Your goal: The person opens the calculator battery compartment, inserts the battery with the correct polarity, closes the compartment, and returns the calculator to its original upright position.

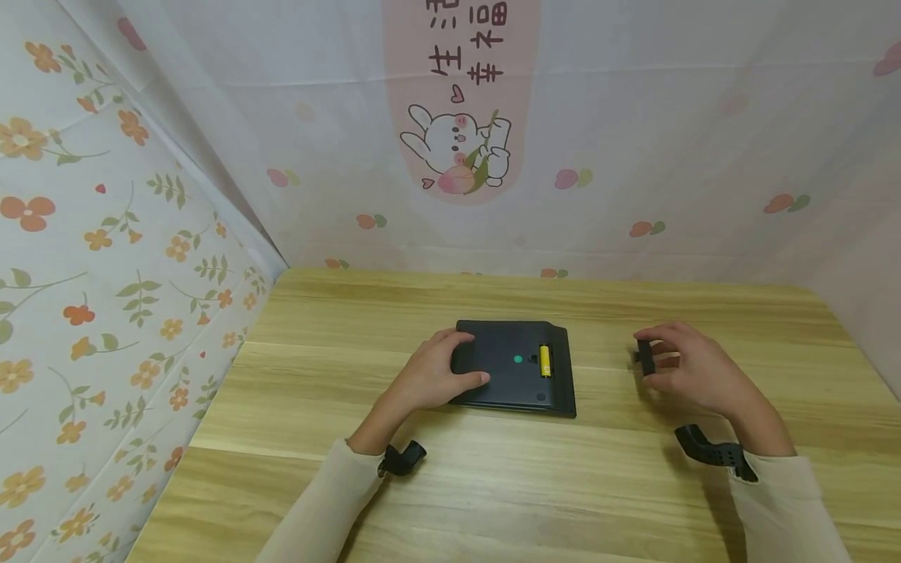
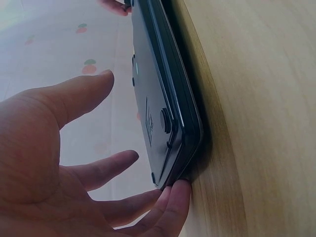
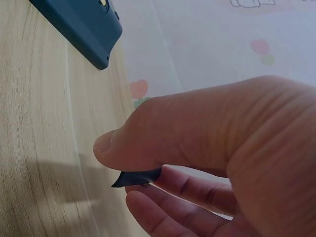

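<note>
A flat black device (image 1: 503, 383), shaped like a desk calculator, lies back side up on the table. In its uncovered battery slot sits a yellow battery (image 1: 545, 361). My left hand (image 1: 438, 374) is at the device's left end; in the left wrist view some fingertips (image 2: 178, 190) touch its corner, while the thumb stands off its surface. To the right, my right hand (image 1: 693, 367) pinches a small black battery cover (image 1: 645, 357) between thumb and fingers, above the table. The right wrist view shows the cover (image 3: 136, 177) partly hidden behind the thumb.
The wooden table (image 1: 507, 493) reaches back to a white printed curtain (image 1: 598, 117). A flowered cloth (image 1: 141, 313) hangs along the left side. Black wrist mounts (image 1: 711, 450) sit at both sleeve cuffs.
</note>
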`<state>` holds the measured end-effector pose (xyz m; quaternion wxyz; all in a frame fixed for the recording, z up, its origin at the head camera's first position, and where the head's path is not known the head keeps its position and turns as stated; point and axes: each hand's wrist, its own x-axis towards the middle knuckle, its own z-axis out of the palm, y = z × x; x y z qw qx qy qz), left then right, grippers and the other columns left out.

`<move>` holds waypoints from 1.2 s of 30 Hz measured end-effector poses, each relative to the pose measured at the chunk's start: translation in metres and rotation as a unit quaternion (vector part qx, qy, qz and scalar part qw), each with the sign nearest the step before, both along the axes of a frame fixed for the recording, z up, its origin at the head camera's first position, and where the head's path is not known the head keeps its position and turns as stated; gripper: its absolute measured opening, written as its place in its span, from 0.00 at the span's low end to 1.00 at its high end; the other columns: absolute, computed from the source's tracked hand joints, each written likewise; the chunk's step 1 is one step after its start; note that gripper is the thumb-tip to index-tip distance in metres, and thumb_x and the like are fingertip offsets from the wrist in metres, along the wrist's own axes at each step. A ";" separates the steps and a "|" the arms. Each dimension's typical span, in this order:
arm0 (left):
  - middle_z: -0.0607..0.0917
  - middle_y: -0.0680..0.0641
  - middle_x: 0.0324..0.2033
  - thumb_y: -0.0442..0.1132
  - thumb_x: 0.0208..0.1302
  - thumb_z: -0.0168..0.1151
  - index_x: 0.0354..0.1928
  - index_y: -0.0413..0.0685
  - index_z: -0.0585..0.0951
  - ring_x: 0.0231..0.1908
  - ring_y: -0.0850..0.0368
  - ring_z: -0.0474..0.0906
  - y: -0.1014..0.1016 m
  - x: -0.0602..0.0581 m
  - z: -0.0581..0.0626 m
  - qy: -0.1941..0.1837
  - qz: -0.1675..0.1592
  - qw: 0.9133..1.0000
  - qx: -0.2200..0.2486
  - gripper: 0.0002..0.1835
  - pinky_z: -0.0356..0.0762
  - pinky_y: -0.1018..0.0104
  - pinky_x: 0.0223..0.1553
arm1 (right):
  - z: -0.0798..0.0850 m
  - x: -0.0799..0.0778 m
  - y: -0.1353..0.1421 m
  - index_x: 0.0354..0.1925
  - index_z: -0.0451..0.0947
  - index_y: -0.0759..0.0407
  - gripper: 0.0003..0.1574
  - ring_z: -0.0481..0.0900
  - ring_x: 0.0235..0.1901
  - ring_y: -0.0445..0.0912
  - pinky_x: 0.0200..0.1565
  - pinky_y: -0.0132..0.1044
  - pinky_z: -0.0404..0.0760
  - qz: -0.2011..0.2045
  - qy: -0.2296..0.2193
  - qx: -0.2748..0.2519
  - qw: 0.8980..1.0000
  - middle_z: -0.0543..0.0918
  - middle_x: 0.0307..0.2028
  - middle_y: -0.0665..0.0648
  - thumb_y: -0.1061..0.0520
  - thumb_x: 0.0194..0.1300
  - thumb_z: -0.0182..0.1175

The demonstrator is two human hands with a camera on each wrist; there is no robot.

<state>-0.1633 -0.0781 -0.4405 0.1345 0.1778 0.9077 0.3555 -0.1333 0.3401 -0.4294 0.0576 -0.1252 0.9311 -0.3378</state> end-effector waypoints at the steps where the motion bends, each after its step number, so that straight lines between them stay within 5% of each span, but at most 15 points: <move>1: 0.69 0.36 0.80 0.54 0.71 0.73 0.78 0.45 0.76 0.78 0.32 0.66 0.000 0.000 0.000 -0.001 0.000 1.000 -0.001 0.39 0.66 0.35 0.75 | 0.000 0.000 -0.001 0.69 0.76 0.74 0.41 0.85 0.55 0.72 0.52 0.62 0.86 0.000 0.000 0.001 1.000 0.76 0.62 0.74 0.69 0.59 0.79; 36: 0.67 0.36 0.81 0.55 0.72 0.73 0.79 0.47 0.75 0.79 0.32 0.64 0.000 0.003 0.004 -0.013 0.006 1.000 0.000 0.39 0.66 0.34 0.75 | 0.002 0.002 -0.014 0.69 0.76 0.73 0.41 0.84 0.54 0.70 0.52 0.66 0.86 0.010 -0.013 0.012 1.000 0.77 0.62 0.70 0.66 0.61 0.80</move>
